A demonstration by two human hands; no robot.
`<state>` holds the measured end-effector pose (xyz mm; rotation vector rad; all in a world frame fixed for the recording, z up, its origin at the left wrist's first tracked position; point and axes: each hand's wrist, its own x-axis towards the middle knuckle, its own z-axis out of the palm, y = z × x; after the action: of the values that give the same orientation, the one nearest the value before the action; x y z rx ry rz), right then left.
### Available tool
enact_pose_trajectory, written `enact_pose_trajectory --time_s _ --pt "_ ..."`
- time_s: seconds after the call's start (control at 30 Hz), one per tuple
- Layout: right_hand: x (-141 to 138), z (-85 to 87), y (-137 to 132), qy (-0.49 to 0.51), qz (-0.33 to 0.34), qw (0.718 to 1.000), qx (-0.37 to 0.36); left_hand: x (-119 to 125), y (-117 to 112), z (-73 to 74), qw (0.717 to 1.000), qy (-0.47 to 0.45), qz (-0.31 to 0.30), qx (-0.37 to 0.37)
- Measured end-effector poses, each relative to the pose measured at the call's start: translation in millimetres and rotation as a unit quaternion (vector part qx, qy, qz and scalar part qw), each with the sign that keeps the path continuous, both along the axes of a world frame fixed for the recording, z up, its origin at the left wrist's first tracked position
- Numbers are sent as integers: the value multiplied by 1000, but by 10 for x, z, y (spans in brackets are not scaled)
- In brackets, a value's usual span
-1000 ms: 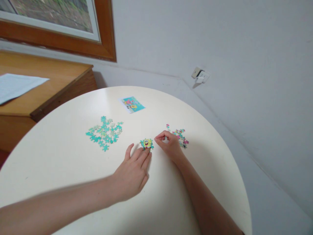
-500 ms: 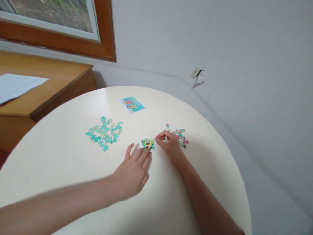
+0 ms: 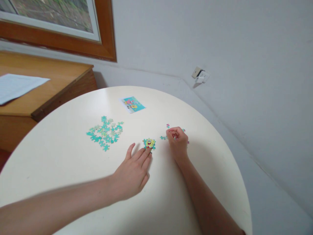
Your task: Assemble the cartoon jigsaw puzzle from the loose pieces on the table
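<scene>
Fingertips of the left hand [image 3: 133, 171], loosely extended, rest on the near edge of the partly joined puzzle section [image 3: 149, 143]. Those of the right hand [image 3: 179, 142] are pinched together over loose pieces [image 3: 168, 126]; whether they grip one I cannot tell. A teal bit [image 3: 163, 137] lies just left of them. This looks like the piece-choosing step; the next move calls for a clean pinch, the section held steady.
</scene>
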<state>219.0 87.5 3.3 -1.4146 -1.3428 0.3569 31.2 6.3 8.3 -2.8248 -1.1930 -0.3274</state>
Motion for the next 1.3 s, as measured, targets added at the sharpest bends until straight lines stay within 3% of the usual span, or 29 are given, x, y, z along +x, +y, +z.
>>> enact_pose_trajectory --time_s 1.0,1.3 --pt "10 -18 26 20 -7 999 -24 -3 -24 14 1000 11 18 5" --pt "18 -27 33 27 5 999 -19 12 -22 90 999 24 22 -11"
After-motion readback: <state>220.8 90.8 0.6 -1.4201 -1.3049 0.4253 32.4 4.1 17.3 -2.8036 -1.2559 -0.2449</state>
